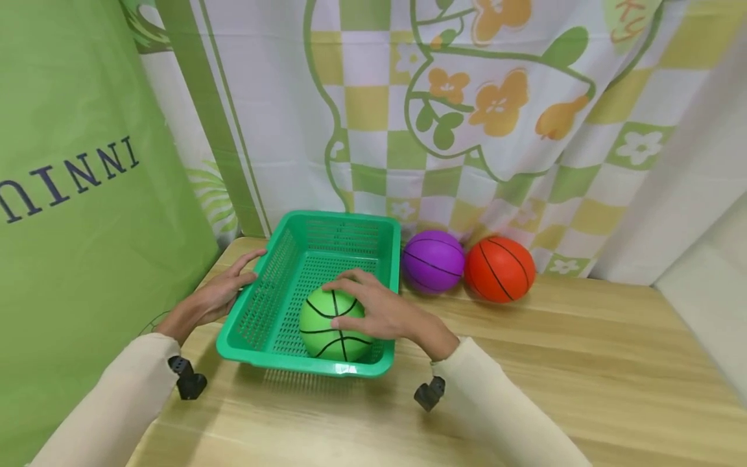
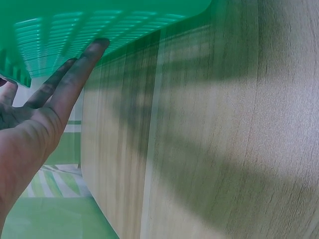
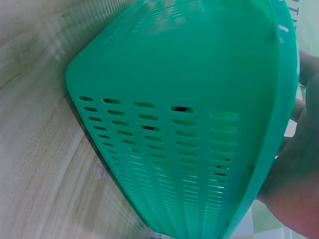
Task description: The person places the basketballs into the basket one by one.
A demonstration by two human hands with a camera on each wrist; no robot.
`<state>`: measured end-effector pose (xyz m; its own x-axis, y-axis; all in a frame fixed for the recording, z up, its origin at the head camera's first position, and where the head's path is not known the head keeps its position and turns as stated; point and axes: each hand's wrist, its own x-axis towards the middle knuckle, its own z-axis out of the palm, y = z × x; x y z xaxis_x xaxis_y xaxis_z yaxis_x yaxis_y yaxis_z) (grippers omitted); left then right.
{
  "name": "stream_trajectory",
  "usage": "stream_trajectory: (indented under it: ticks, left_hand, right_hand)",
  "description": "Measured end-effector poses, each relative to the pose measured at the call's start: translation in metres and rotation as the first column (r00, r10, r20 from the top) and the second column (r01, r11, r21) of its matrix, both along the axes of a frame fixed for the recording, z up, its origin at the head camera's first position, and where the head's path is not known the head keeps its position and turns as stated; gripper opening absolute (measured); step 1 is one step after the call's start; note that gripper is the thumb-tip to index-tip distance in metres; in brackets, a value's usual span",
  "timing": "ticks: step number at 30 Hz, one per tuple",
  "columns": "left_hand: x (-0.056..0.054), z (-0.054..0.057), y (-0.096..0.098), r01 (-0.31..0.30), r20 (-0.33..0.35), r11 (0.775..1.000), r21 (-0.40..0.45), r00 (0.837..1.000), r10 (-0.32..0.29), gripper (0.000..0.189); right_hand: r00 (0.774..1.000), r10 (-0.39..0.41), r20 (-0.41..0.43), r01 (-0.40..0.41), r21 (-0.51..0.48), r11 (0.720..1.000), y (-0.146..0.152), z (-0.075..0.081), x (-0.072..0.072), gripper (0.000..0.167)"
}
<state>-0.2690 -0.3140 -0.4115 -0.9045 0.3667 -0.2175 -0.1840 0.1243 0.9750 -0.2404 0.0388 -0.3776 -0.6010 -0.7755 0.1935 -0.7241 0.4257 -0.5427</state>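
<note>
A green toy basketball (image 1: 329, 334) with black lines sits inside the green plastic basket (image 1: 274, 360), near its front right corner. My right hand (image 1: 382, 308) holds this ball from above and the right, its fingers and thumb spread round it. In the right wrist view the basket's slotted outer wall (image 3: 169, 79) hides the ball and most of the hand. Along the basket's left side is my left hand (image 1: 218, 295), its fingers at the rim. The left wrist view has its fingers (image 2: 75, 84) stretched straight against the outer side wall.
A purple ball (image 1: 433, 261) and a red ball (image 1: 500, 269) lie side by side just right of the basket. Behind the wooden table (image 1: 560, 363) hangs a patterned curtain (image 1: 373, 104). A tall green fabric cover (image 1: 87, 259) stands along the left edge.
</note>
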Motion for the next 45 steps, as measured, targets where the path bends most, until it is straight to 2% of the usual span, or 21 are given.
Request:
stream_trajectory:
  ticks: [6,12,19,25,28,30,34,37,45]
  left_hand:
    - [-0.001,0.000,0.004,-0.004,0.003,1.000,0.010,1.000,0.004,0.061]
    - [0.000,0.000,0.006,-0.002,-0.004,1.000,0.008,1.000,0.002,0.061]
    - [0.001,0.002,0.003,0.008,-0.015,1.000,-0.001,1.000,-0.008,0.063]
    - [0.002,0.002,0.001,0.013,-0.017,1.000,-0.006,1.000,-0.013,0.063]
    - [0.002,0.001,-0.001,0.015,-0.019,1.000,-0.009,1.000,-0.015,0.064]
    - [0.002,0.001,-0.002,0.014,-0.022,1.000,-0.014,1.000,-0.014,0.063]
    - [0.003,0.002,-0.004,0.012,-0.025,1.000,-0.021,1.000,-0.013,0.063]
    - [0.004,0.004,-0.003,0.008,-0.023,1.000,-0.023,1.000,-0.008,0.062]
    - [0.005,0.005,0.001,0.015,-0.017,1.000,-0.026,1.000,-0.015,0.063]
  right_hand:
    - [1.000,-0.008,-0.030,0.007,-0.013,1.000,0.005,0.002,-0.002,0.054]
    - [1.000,-0.020,-0.023,0.019,-0.068,0.998,0.016,0.004,-0.001,0.053]
    - [0.997,-0.074,-0.031,0.069,-0.138,0.988,0.031,0.005,0.000,0.050]
    - [0.987,-0.130,-0.097,0.102,-0.253,0.962,0.043,-0.001,-0.003,0.051]
    - [0.981,-0.154,-0.115,0.115,-0.294,0.949,0.050,-0.003,-0.004,0.059]
    - [0.981,-0.163,-0.107,0.125,-0.300,0.946,0.055,-0.003,-0.005,0.064]
    - [0.980,-0.191,-0.061,0.165,-0.297,0.941,0.066,-0.004,-0.003,0.056]
    - [0.974,-0.223,-0.030,0.205,-0.295,0.933,0.075,-0.005,-0.002,0.056]
    - [0.964,-0.266,-0.031,0.249,-0.264,0.932,0.098,-0.008,-0.002,0.067]
